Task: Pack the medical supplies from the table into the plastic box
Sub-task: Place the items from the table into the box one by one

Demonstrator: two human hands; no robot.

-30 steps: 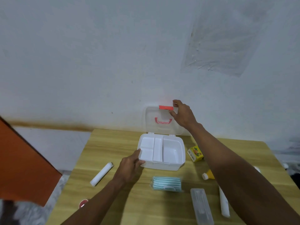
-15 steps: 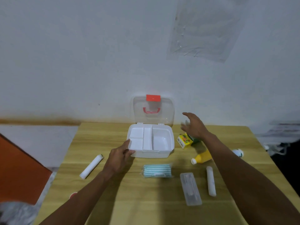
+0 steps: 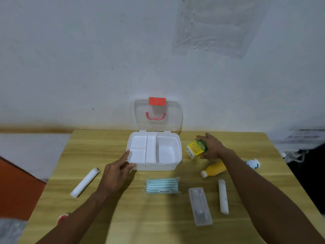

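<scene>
A white plastic box [image 3: 174, 165] stands open on the wooden table [image 3: 109, 138], its clear lid [image 3: 174, 120] leaning back against the wall. My left hand [image 3: 117, 171] holds the box's front left corner. To the right of the box, my right hand [image 3: 212, 147] grips a small yellow and green carton [image 3: 195, 148]. A yellow bottle [image 3: 213, 170] and a white bottle [image 3: 253, 163] lie behind my right forearm. A striped mask pack [image 3: 162, 185], a clear flat case [image 3: 200, 206] and two white rolls [image 3: 223, 196] [image 3: 85, 182] lie in front.
A red tape roll [image 3: 61, 218] sits by the table's left front edge, half hidden by my left arm. An orange surface [image 3: 15, 187] stands left of the table. The wall runs directly behind the box. Cables lie off the table's right side.
My right hand let go of the raised lid, came down to the right of the box and closed on the yellow carton. The left hand stayed at the box corner.
</scene>
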